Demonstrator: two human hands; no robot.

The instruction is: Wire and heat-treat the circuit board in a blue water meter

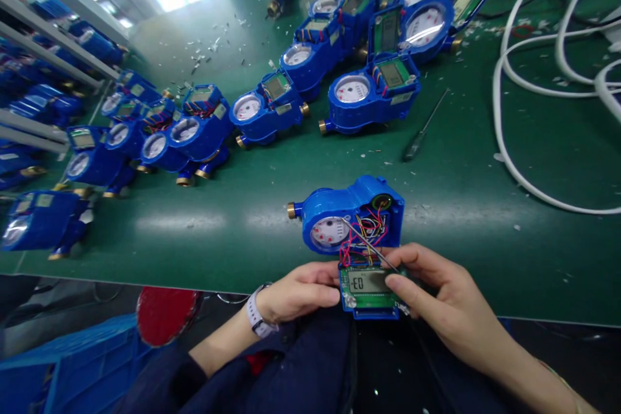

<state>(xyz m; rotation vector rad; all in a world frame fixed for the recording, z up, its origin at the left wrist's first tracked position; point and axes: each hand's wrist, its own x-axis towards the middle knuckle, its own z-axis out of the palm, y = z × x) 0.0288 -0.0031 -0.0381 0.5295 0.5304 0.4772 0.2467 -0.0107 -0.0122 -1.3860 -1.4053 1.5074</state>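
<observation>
A blue water meter (354,197) lies on the bench in front of me, its wiring compartment uncovered and its round dial facing up. Coloured wires (371,229) run from the compartment to a display board (369,294) in a blue frame, whose screen reads something like "ED". My left hand (303,291) grips the board's left edge between thumb and fingers. In my right hand (439,294) is a thin screwdriver (366,242), its shaft slanting over the wires toward the dial. The right thumb also rests at the screen's right side. Most of the screwdriver's handle is hidden by the fingers.
Several more blue meters (352,90) with raised displays stand across the green bench (233,220). A second screwdriver (424,129) lies beyond my right hand. A white cable (502,116) loops at the right. A red stool (165,317) and blue crate (92,362) are below left.
</observation>
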